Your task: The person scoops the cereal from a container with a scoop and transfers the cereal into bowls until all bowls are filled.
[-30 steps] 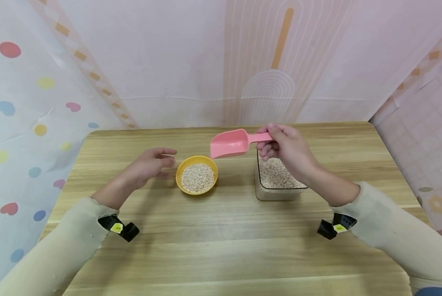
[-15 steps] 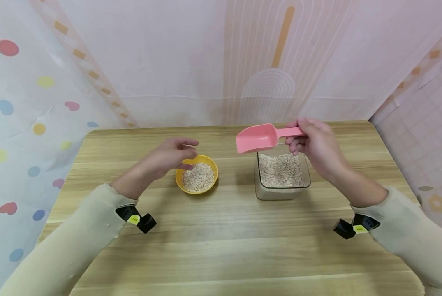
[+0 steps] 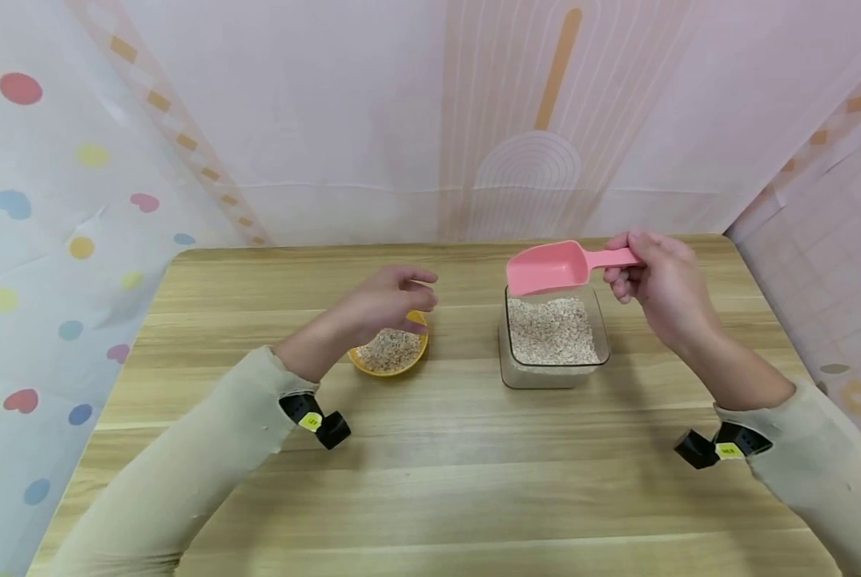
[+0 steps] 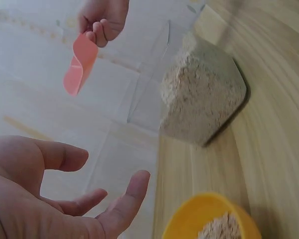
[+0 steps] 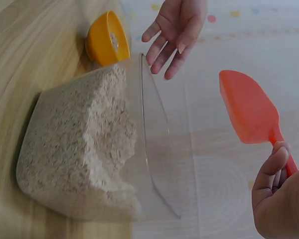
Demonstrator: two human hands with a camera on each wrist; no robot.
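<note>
- Right hand (image 3: 661, 280) pinching the handle of a pink scoop (image 3: 549, 268), thumb and fingers curled round it; scoop held level in the air above the far edge of the clear tub (image 3: 554, 336), not touching it.
- Scoop bowl looks empty from the right wrist view (image 5: 249, 112); nothing seen inside it.
- Clear tub standing upright on the wooden table (image 3: 430, 465), partly filled with pale flakes (image 3: 551, 330); flakes heaped higher at one side in the right wrist view.
- Left hand (image 3: 383, 304) released, fingers loosely spread and holding nothing, hovering above the yellow bowl (image 3: 394, 357) and hiding part of it; contact with the rim cannot be told.
- Yellow bowl well filled with the same flakes, near the tub's left side but apart from it.
- Likely trouble: a steep or fast dip could knock the scoop against the tub's thin wall and shove or tip the tub, since neither hand steadies it.
- Likely trouble: a heaped scoop carried across the gap could shed flakes onto the table.
- Likely trouble: bowl already quite full, so more flakes may spill over its rim; the hovering left hand could also be struck by the scoop or nudge the bowl.
</note>
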